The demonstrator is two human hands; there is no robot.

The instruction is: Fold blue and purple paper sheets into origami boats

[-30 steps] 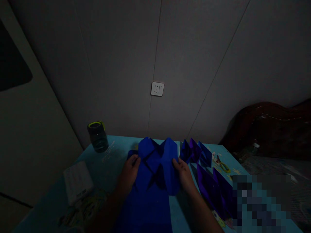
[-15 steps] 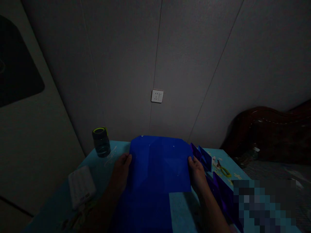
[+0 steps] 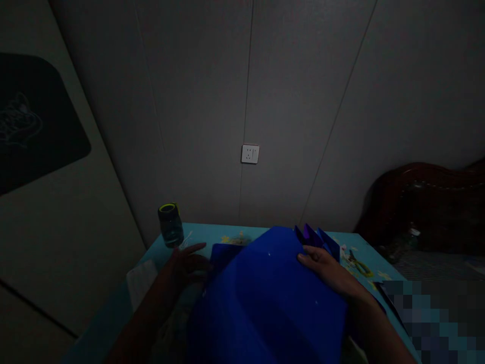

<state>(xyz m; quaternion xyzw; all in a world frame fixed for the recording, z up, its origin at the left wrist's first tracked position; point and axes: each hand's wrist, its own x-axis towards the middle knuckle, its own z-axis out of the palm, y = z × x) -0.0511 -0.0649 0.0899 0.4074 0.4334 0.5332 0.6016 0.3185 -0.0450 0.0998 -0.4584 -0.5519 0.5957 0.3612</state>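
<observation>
A large blue plastic sheet [image 3: 273, 293] with cut corners fills the lower middle, tilted and bent above the table. My right hand [image 3: 322, 265] grips its upper right edge, thumb on the near face. At the sheet's left side is my left hand [image 3: 191, 263], fingers spread and holding nothing. Another blue piece [image 3: 223, 253] lies partly hidden behind the sheet. Just beyond my right hand stand folded blue and purple sheets [image 3: 322, 240].
A dark bottle with a yellow-green rim [image 3: 170, 225] stands at the table's back left. A white box-like item [image 3: 140, 280] lies nearer. Pliers with yellow-green handles [image 3: 361, 265] rest at right on the turquoise tablecloth [image 3: 200, 231]. A wall with a socket [image 3: 250, 153] rises behind.
My left hand has let go of the blue sheet and opened. The sheet has swung from facing me squarely to a slanted, bent pose, still in my right hand. The view has shifted slightly.
</observation>
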